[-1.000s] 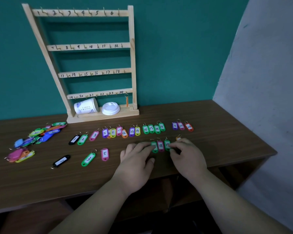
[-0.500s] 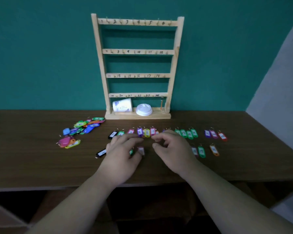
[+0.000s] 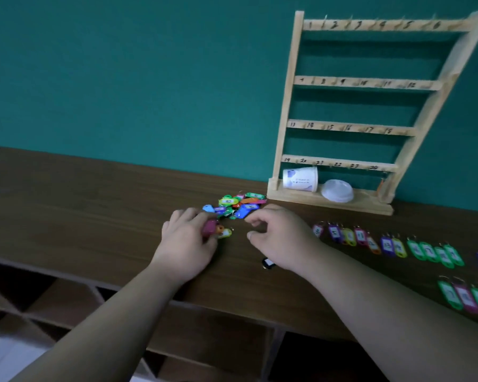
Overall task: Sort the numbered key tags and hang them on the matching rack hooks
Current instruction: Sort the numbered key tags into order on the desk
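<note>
A wooden rack (image 3: 287, 106) with four numbered hook rails stands against the teal wall at the right. A loose pile of coloured key tags (image 3: 236, 205) lies left of its base. My left hand (image 3: 184, 244) rests on the desk just below the pile, its finger and thumb closed on a pink key tag (image 3: 210, 228) beside an orange and a yellow tag (image 3: 224, 232). My right hand (image 3: 283, 238) hovers right of it, fingers curled and apart, holding nothing. A sorted row of tags (image 3: 370, 241) runs off to the right, with a shorter second row (image 3: 465, 296) nearer me.
A paper cup (image 3: 301, 179) lies on its side on the rack's base beside a white lid (image 3: 337, 190). An orange tag (image 3: 380, 186) hangs at the bottom rail's right end. A black tag (image 3: 268, 263) peeks out under my right wrist. Open shelves (image 3: 66, 299) sit below the desk (image 3: 94, 216).
My view has swung left, so the rack now sits at the right. Both hands moved from the sorted rows to the loose pile, and my left hand has closed on a pink tag.
</note>
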